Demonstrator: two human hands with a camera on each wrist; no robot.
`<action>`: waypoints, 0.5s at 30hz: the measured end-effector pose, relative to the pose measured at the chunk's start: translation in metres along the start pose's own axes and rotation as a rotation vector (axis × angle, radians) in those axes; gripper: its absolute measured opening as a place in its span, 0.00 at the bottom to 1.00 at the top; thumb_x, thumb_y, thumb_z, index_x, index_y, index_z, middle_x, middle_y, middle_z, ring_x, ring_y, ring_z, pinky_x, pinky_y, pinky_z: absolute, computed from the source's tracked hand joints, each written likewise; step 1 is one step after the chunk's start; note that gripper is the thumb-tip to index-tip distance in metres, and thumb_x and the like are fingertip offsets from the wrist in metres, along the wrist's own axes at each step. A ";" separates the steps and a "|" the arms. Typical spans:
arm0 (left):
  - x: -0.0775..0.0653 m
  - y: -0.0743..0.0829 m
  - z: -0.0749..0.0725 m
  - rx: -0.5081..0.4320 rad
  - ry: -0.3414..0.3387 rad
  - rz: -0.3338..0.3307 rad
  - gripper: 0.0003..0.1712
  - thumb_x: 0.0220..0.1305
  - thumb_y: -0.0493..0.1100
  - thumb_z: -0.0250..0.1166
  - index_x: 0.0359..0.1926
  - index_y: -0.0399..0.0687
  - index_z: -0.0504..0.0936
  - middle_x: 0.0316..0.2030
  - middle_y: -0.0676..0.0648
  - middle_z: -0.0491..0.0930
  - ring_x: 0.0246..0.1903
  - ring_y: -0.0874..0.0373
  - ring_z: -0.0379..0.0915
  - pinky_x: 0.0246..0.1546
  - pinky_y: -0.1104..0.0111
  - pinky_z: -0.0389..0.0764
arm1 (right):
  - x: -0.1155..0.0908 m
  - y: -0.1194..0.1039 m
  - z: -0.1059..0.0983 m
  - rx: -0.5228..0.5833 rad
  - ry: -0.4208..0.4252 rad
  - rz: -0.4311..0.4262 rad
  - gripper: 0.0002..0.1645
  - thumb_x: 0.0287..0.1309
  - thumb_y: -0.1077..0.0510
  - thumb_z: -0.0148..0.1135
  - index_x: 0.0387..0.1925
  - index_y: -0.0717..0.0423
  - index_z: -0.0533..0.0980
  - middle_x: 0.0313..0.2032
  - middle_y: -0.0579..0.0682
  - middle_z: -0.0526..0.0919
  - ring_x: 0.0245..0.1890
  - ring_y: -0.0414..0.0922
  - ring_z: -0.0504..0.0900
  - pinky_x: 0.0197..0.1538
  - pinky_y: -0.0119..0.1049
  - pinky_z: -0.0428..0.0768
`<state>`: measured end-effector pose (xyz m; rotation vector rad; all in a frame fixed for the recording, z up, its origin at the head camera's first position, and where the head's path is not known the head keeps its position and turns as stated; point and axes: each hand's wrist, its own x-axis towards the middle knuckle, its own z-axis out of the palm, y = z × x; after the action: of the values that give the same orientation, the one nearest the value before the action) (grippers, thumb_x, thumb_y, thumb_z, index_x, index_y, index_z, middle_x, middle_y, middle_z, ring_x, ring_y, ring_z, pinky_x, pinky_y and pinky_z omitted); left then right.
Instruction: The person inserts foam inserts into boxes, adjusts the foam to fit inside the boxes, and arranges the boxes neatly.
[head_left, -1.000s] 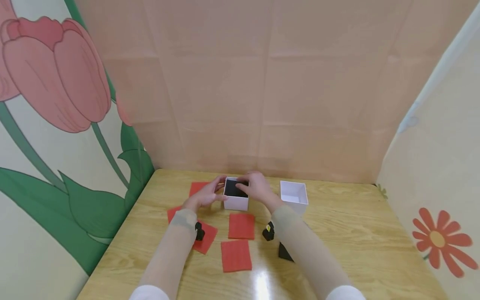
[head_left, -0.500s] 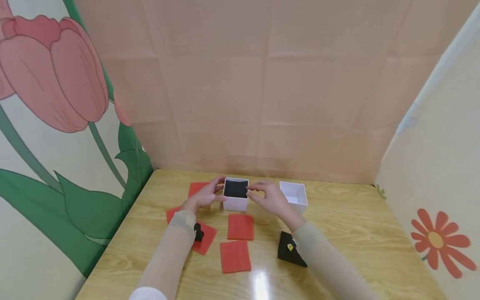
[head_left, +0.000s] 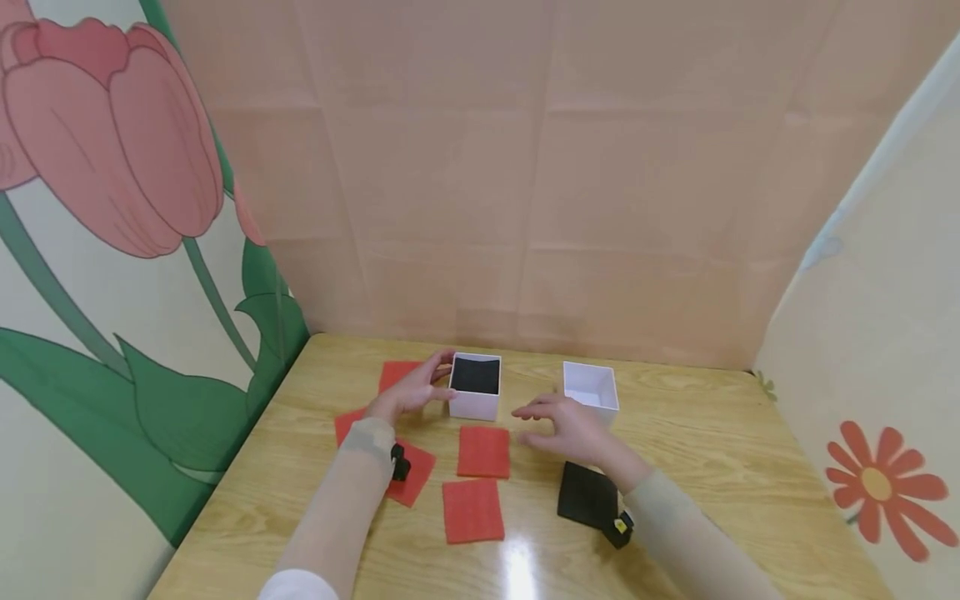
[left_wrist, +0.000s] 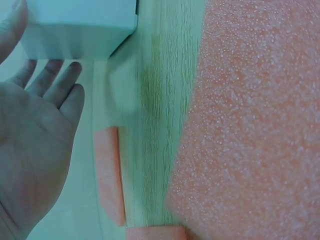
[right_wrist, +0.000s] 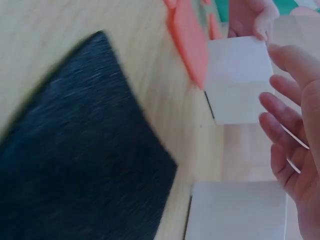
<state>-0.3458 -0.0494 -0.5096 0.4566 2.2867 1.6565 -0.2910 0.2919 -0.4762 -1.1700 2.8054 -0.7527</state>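
My left hand (head_left: 412,392) holds the left side of a white box (head_left: 474,407), thumb at the front corner and fingers along the side. A black foam square (head_left: 477,377) lies inside that box, its far edge bowed a little. In the left wrist view, the box (left_wrist: 80,35) stands beside my fingertips. My right hand (head_left: 573,429) is in the air in front of a second white box (head_left: 590,385), its fingers loosely bent around nothing. Under my right wrist, another black foam square (head_left: 587,493) lies on the table.
Two red foam squares (head_left: 483,452) lie in a column in front of the first box. More red foam (head_left: 393,375) lies to the left, partly under my left arm. The wooden table (head_left: 697,450) ends at a pinkish backdrop (head_left: 525,167).
My right hand has left the inside of the first box and drawn back toward the right and nearer. The black foam stays in the box. My left hand has kept its place.
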 end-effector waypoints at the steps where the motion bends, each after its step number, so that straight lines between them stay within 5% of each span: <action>1: 0.000 -0.001 0.000 -0.004 -0.004 0.004 0.52 0.67 0.34 0.73 0.84 0.42 0.54 0.81 0.40 0.57 0.79 0.40 0.57 0.79 0.50 0.59 | -0.004 0.000 0.001 -0.017 0.002 -0.024 0.22 0.63 0.47 0.78 0.57 0.44 0.88 0.51 0.41 0.88 0.50 0.43 0.86 0.53 0.46 0.86; 7: -0.005 -0.003 -0.002 -0.024 -0.015 0.017 0.51 0.67 0.32 0.72 0.83 0.40 0.53 0.81 0.38 0.57 0.79 0.38 0.57 0.79 0.49 0.59 | -0.027 0.002 0.005 -0.069 -0.028 -0.124 0.29 0.56 0.48 0.83 0.58 0.49 0.87 0.51 0.44 0.89 0.46 0.44 0.86 0.48 0.43 0.85; 15: -0.009 -0.008 -0.004 -0.005 -0.019 0.028 0.51 0.67 0.34 0.72 0.83 0.42 0.54 0.81 0.39 0.58 0.79 0.39 0.57 0.79 0.49 0.59 | -0.064 0.005 0.007 0.041 -0.249 0.089 0.53 0.47 0.35 0.85 0.72 0.51 0.77 0.68 0.52 0.79 0.64 0.53 0.78 0.64 0.58 0.79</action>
<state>-0.3403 -0.0589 -0.5158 0.5029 2.2718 1.6633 -0.2475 0.3349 -0.4957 -1.0441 2.6049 -0.6089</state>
